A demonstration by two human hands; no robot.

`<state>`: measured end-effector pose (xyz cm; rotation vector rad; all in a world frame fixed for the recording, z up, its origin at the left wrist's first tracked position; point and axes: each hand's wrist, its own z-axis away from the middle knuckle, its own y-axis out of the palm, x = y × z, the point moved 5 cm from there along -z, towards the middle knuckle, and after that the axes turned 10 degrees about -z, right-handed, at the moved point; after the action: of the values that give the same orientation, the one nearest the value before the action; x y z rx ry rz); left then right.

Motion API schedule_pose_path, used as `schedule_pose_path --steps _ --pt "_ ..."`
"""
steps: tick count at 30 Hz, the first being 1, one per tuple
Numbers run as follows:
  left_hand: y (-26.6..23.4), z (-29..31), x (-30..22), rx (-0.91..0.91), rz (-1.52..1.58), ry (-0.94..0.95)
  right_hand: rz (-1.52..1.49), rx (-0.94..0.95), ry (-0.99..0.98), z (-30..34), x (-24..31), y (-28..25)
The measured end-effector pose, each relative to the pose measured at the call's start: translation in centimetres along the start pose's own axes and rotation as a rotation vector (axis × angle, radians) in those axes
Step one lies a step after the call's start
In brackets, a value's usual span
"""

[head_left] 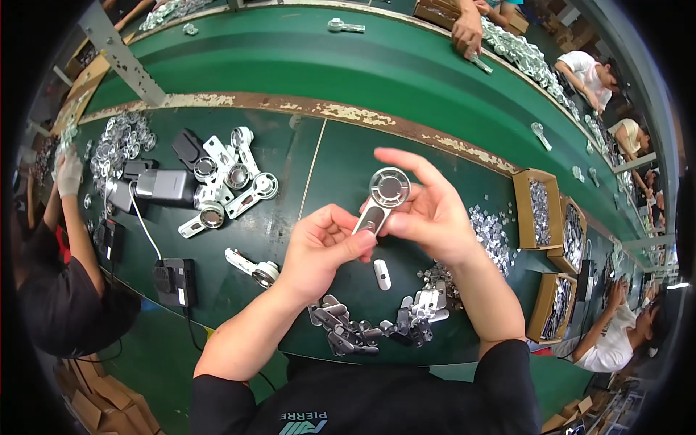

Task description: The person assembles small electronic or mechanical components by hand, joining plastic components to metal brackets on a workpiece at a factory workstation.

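Two hands on one handheld fan (384,197), held up over the green workbench (341,152), roughly midway between its left and right edges. Left hand (324,250) has the handle pinched near its lower end, thumb on top; right hand (435,216) is closed loosely round the neck, thumb along the side, forefinger sticking up free. So they're nearly together, can't tell how hard either one presses.

From my end of the link, I'd let the left do the clamping and go light with the right, steering by the neck and not leaning on the round grille. Tilt's decent imo: handle panel faces the camera, easy to check. I'd also mind the white oblong piece (382,275) just below and the heap of small oblong parts (344,330) by the near edge, since anything dropped could get lost there.
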<state>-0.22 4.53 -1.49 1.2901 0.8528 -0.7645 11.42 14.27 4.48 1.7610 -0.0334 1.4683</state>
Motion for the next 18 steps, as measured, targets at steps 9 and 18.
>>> schedule_pose_path --steps 9,18 --pt "0.3 -0.7 -2.6 -0.1 -0.662 0.087 1.275 -0.302 -0.807 -1.8 4.6 -1.8" --pt "4.9 1.4 -0.4 0.45 -1.562 0.537 2.119 -0.759 -0.32 -7.9 12.7 -25.3"
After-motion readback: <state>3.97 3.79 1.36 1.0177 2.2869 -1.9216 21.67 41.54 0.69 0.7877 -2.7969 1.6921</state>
